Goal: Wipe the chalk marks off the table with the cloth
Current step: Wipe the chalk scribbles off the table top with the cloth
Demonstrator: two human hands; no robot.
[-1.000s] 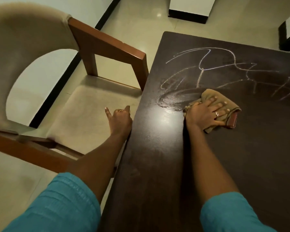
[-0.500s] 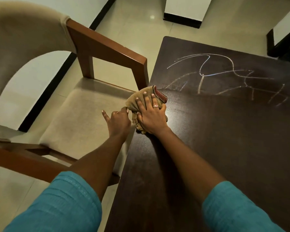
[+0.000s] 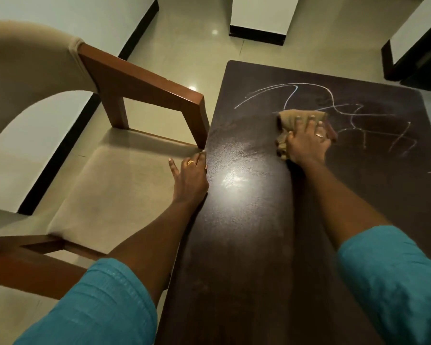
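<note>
White chalk marks (image 3: 334, 103) run in loops and strokes over the far half of the dark wooden table (image 3: 246, 232). My right hand (image 3: 307, 140) presses a crumpled tan cloth (image 3: 288, 118) flat on the table, at the lower left edge of the marks. The cloth covers part of the scribble. My left hand (image 3: 190, 175) rests against the table's left edge, fingers spread, holding nothing. The near half of the table shows no chalk, only a glare spot.
A wooden armchair (image 3: 144, 88) with a beige cushion stands close against the table's left side, its armrest post touching the edge. Tiled floor lies beyond the table. A white pillar base (image 3: 258, 33) and dark furniture (image 3: 413, 58) stand at the back.
My right hand has swept the cloth from the table's left edge, beside my left hand, up and right onto the chalk marks. The lower left strokes are gone. My left hand has stayed put.
</note>
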